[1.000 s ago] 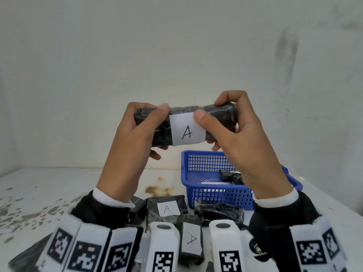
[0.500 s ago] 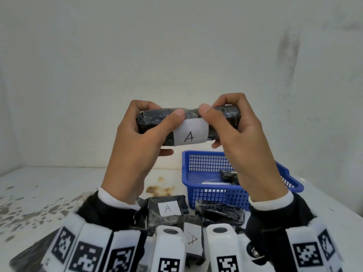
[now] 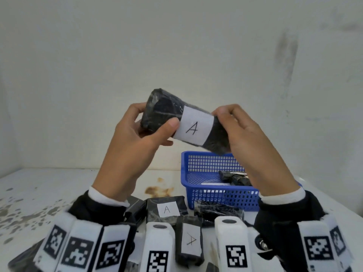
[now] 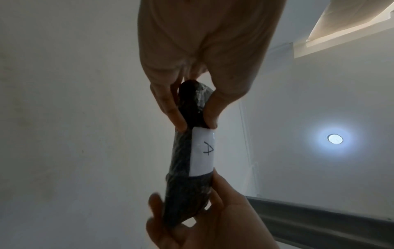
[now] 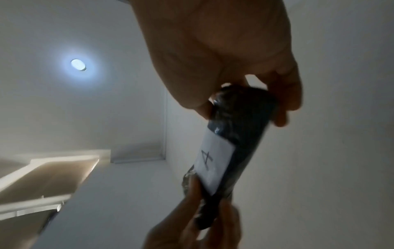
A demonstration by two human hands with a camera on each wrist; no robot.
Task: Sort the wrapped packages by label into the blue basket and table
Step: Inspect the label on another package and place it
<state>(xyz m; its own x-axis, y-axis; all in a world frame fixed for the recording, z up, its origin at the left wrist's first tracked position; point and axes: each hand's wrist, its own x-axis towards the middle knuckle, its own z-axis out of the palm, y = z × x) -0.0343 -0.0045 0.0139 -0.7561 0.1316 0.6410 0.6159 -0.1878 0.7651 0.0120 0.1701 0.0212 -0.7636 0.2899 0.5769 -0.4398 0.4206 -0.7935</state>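
Observation:
A black wrapped package (image 3: 167, 109) with a white label marked A is held up in the air in front of the wall, tilted with its left end higher. My left hand (image 3: 155, 124) grips its left end between thumb and fingers. My right hand (image 3: 225, 122) grips its right end. The left wrist view shows the package (image 4: 187, 165) end-on between both hands, and so does the right wrist view, the package (image 5: 238, 121) blurred there. The blue basket (image 3: 198, 160) stands on the white table (image 3: 49, 185) at the right, below the held package, with a black package (image 3: 237, 178) inside.
Several black packages lie on the table in front of the basket, two with A labels (image 3: 167, 210) (image 3: 189, 241) facing up and one without a visible label (image 3: 218, 211). A brown stain (image 3: 159, 190) marks the table. The wall stands close behind.
The package has tilted from level to left end up and turned so its label faces me more fully. Both hands have shifted their grip to its ends.

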